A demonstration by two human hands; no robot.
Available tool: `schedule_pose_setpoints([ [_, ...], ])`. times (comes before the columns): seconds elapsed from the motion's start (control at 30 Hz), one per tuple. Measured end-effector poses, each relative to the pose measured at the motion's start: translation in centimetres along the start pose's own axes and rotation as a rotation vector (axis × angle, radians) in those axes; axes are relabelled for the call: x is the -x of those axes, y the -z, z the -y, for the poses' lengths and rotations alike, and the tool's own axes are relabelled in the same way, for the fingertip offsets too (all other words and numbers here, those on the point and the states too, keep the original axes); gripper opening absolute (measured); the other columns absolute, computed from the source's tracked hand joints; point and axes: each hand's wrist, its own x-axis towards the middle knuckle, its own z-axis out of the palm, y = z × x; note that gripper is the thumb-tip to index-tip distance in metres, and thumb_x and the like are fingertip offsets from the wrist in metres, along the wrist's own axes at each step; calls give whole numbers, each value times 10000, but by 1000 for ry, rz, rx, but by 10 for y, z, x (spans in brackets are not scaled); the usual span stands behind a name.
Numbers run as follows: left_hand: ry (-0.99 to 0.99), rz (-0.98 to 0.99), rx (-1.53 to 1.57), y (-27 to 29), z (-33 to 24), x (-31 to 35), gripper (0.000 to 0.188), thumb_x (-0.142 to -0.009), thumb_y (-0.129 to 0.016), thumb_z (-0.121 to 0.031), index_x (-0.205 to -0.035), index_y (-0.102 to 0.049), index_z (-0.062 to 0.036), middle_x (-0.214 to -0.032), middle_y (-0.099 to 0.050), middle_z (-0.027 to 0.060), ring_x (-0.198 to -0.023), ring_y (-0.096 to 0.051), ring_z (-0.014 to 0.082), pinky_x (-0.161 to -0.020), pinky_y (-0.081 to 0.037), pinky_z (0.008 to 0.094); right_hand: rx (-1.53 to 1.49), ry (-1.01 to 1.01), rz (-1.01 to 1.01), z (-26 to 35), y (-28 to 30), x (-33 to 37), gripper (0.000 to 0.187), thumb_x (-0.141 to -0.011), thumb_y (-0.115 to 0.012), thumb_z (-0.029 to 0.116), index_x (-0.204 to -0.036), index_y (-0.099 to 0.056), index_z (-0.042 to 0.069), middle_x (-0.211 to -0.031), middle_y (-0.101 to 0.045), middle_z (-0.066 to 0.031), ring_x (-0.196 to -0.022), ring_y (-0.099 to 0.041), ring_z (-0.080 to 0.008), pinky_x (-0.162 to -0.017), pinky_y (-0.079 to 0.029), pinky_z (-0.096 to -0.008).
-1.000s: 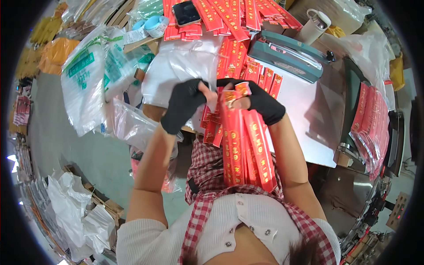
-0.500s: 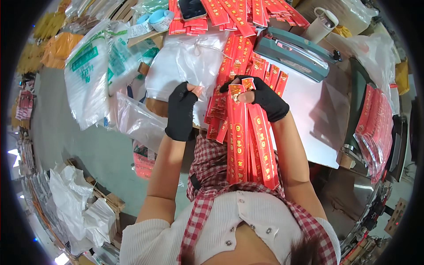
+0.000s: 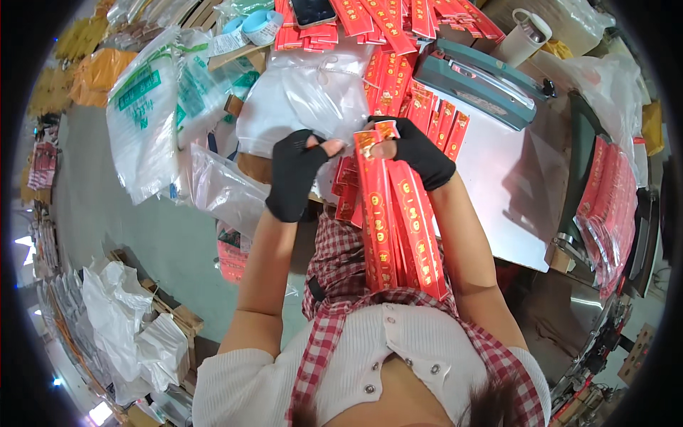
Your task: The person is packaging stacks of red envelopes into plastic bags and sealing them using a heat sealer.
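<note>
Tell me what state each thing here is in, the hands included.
Long, flat red strips with gold print: bunched, upper ends gripped
Right hand in black fingerless glove: closed on those strips
Left hand in black fingerless glove: curled, hold unclear
Black rectangular phone: lying flat, screen dark
Cream cylindrical bottle: lid on
Grey-green oblong machine: on or off, cannot tell

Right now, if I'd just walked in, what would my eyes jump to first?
Probably the long red strips with gold patterns, held in the black-gloved right grip in the middle of the picture. More red strips are heaped near the top, with a dark phone lying on some of them. After that, maybe the big white bag with green print, over on the left.
</note>
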Motion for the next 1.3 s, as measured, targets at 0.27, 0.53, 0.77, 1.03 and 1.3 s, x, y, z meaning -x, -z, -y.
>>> schedule_pose_setpoints([
  [0.27, -36, -91, 147, -28, 16, 24, 256, -833, -711, -88, -1062, -623, -15, -980, -636, 72, -858, -611, 153, -772, -487, 289, -41, -1, -7, 9, 1, 3, 451, -714, -723, 225, -1090, -606, 5, -999, -651, -49, -906, -627, -147, -834, -485, -276],
  [0.53, -202, -111, -106, -30, 7, 15, 118, -864, -659, -80, -944, -622, -2, -909, -653, 97, -847, -623, 199, -756, -489, 315, 87, 39, 48, 12, -4, 6, 450, -729, -708, 217, -1109, -607, -2, -1015, -648, -55, -970, -613, -153, -883, -461, -288],
  [0.77, 81, -37, 541, -11, 17, 8, 192, -926, -613, -112, -1072, -609, 13, -978, -655, 79, -862, -604, 129, -780, -485, 266, 33, -1, 1, 5, 7, 10, 445, -751, -698, 194, -1140, -605, -1, -1057, -650, -66, -983, -619, -161, -895, -467, -290],
  [1.03, 90, 16, 236, -18, -3, -2, 176, -844, -684, -97, -971, -668, 24, -891, -664, 46, -790, -594, 107, -732, -466, 244, 112, 6, 10, 9, -4, 8, 450, -755, -704, 205, -1139, -600, -4, -1037, -639, -49, -979, -596, -140, -882, -452, -279],
  [1.3, 82, 41, 261, -15, -3, -5, 140, -858, -651, -83, -754, -568, -38, -705, -516, -36, -655, -469, 45, -601, -383, 207, 115, 103, 8, 21, -4, 19, 470, -741, -709, 249, -1117, -603, -13, -1001, -637, -38, -911, -588, -117, -831, -468, -264],
])
